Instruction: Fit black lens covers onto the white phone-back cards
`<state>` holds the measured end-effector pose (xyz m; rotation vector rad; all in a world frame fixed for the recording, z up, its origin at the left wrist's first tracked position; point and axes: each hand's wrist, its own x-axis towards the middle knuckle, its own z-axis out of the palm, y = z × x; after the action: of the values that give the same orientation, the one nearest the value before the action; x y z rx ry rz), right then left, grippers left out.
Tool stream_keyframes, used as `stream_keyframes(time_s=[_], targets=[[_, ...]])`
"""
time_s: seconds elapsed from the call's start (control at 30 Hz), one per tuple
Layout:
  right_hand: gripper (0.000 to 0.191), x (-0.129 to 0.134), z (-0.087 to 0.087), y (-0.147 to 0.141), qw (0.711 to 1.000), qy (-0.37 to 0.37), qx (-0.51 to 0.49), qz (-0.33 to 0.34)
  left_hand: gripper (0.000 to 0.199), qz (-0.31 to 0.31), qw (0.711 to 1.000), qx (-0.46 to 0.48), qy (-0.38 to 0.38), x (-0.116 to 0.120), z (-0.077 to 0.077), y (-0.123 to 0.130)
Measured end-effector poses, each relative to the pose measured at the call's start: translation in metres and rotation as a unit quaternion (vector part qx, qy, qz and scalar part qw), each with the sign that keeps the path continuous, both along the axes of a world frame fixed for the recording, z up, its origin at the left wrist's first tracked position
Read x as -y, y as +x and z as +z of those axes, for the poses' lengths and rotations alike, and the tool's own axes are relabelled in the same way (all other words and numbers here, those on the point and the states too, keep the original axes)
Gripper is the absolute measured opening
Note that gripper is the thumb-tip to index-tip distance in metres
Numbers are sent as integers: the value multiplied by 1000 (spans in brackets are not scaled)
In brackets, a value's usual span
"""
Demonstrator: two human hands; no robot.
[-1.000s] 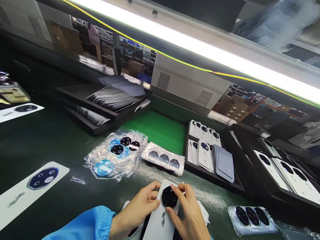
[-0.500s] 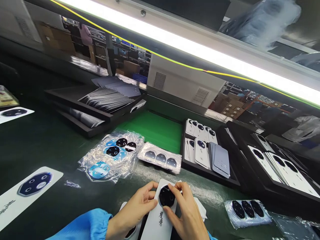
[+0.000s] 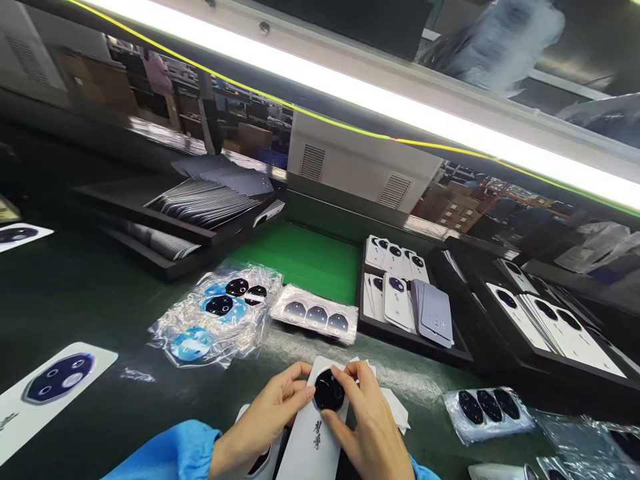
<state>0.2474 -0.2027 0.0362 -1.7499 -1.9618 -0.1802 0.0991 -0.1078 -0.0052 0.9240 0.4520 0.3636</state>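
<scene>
A white phone back panel (image 3: pixel 309 445) with dark lettering stands tilted up in front of me at the bottom middle. My left hand (image 3: pixel 275 403) grips its left edge between thumb and fingers. On the panel's upper part lies a black round camera lens cover (image 3: pixel 327 393). My right hand (image 3: pixel 369 417) pinches this cover from the right, thumb below and forefinger above. Whether the cover is fixed to the panel I cannot tell. Another white panel (image 3: pixel 264 467) shows partly beneath my left wrist. A crumpled white sheet (image 3: pixel 396 408) lies behind my right hand.
Clear plastic bags (image 3: pixel 240 337) with round covers lie left of a packed strip of covers (image 3: pixel 316 315). Black trays hold white panels (image 3: pixel 397 300) and grey panels (image 3: pixel 434 313). Another wrapped strip (image 3: pixel 487 412) lies at right. A large white panel (image 3: pixel 50 393) lies at left.
The view has shifted slightly, so the surroundings sit a little further left. Both hands keep their hold on the panel and the lens cover, with barely any finger movement.
</scene>
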Motion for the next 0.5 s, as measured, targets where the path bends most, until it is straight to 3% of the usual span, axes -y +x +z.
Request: stream_keyframes(time_s=[0.23,0.5], targets=[[66,4,-12,7,998,-50,-29,8,57,29,1000,-6,4,2,4,0],[68,5,-14,2,998,-34,-43,-5,63,54,998,-12,-7,2,-1,5]])
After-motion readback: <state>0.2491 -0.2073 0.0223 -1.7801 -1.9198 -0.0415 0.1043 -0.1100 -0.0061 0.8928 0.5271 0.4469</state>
